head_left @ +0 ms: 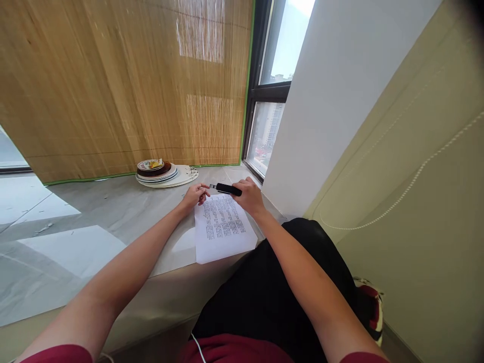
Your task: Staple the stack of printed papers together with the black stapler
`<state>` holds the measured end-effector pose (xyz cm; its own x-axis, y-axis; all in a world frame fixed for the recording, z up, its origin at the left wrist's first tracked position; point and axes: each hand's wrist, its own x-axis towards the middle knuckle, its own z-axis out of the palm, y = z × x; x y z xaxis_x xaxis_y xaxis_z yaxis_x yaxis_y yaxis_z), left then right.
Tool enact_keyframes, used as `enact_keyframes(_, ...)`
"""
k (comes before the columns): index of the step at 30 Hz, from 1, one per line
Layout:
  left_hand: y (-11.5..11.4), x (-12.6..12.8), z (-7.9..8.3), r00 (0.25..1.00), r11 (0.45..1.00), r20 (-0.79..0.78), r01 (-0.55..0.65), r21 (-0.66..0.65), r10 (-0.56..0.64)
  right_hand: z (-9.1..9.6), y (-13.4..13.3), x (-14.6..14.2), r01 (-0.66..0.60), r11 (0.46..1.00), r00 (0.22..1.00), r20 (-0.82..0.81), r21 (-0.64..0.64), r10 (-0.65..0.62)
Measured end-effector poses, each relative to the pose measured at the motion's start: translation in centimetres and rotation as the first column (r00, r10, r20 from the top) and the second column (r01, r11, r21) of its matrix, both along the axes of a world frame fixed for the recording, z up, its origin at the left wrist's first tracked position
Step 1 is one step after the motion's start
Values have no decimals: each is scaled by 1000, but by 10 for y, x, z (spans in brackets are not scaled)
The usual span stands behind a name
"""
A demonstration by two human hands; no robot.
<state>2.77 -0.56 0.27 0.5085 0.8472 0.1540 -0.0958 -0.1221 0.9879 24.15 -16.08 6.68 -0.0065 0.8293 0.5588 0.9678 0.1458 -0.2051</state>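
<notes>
A printed sheet of paper (pixel 223 229) lies on the grey stone sill (pixel 113 201) in front of me. My right hand (pixel 249 195) is closed around a black stapler-like tool (pixel 228 189) held over the sheet's top edge. My left hand (pixel 195 194) rests at the sheet's top left corner, its fingers curled and pinched near the tool's metal tip. What the left fingers hold, if anything, is too small to make out.
A stack of plates (pixel 164 174) stands at the back of the sill under a bamboo blind (pixel 124 85). A window (pixel 270 101) and a white wall (pixel 340 101) close the right side. My lap in black cloth (pixel 264 287) is below the sill's edge.
</notes>
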Motion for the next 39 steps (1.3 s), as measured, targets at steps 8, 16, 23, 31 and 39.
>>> enact_keyframes(8,-16,2,2,935,918,91,353,-184,-341,-2,-5,-4,-108,989,938,339,103,67)
enact_keyframes(16,-12,0,0,922,896,131,384,-223,-363,-6,-5,-5,-212,970,874,468,122,132)
enact_keyframes(23,-12,0,0,926,899,154,372,-231,-344,-6,-5,-8,-189,976,883,454,110,120)
enact_keyframes(31,-10,4,3,961,949,228,209,-235,-155,-3,-3,-6,97,993,991,-99,68,-90)
enact_keyframes(39,-8,3,7,970,996,237,-46,-71,62,-16,7,-8,-322,859,897,-418,-398,142)
